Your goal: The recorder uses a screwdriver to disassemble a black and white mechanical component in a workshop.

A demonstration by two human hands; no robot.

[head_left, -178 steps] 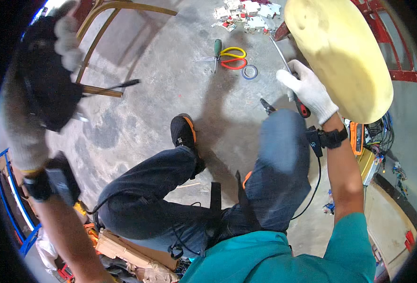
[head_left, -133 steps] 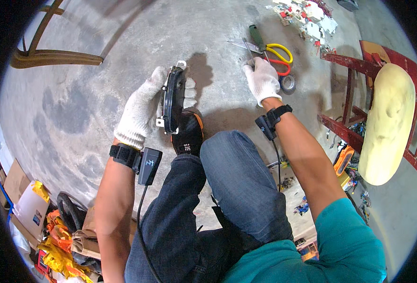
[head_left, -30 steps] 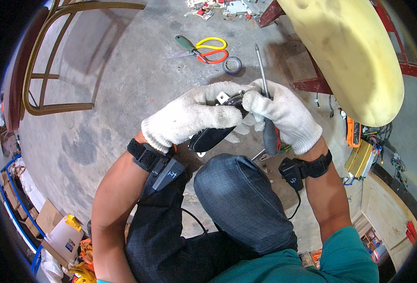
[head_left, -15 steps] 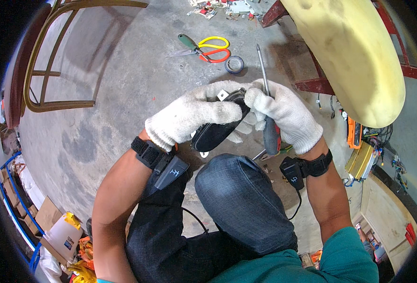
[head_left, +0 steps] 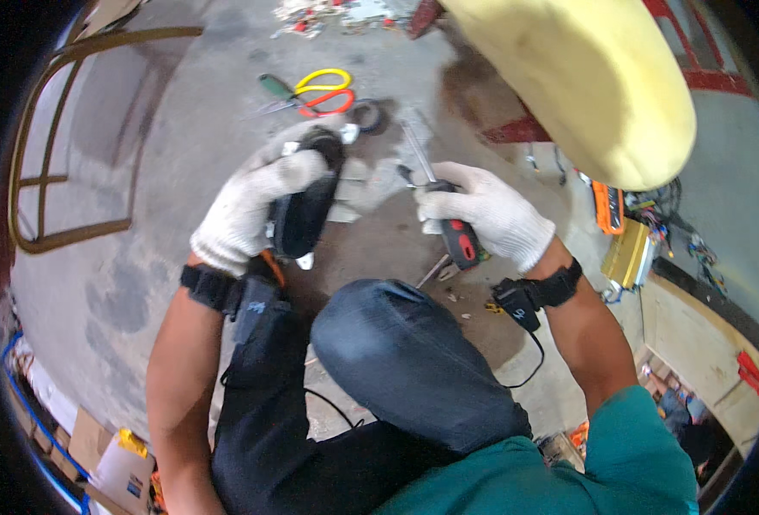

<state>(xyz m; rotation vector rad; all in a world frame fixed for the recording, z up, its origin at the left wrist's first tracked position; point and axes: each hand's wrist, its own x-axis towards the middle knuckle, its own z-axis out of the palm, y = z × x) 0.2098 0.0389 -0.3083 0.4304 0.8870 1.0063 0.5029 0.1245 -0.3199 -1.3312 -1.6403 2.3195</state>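
In white knitted gloves, both of my hands are raised over the floor beyond my knee. My left hand (head_left: 244, 204) is closed around a long, rounded black part (head_left: 300, 219) with small white tabs at its ends; its kind is unclear. Between the fingers of my right hand (head_left: 492, 208) is a screwdriver (head_left: 462, 244) with a red and black handle, its shaft slanting up and away. A small dark piece (head_left: 406, 176) shows by those fingertips, too blurred to identify. The two hands are apart.
Scissors (head_left: 328, 105) with yellow and red handles, a green-handled tool (head_left: 275, 86) and a tape roll (head_left: 367, 115) lie ahead. A yellow foam cushion (head_left: 602, 94) stands right, near a gold metal box (head_left: 626, 255). A brown metal frame (head_left: 72, 236) is left.
My hands have drawn apart; they were together at the black part's far end. The left carried the part leftward, and the right pulled away with the screwdriver. The whole view has shifted too.
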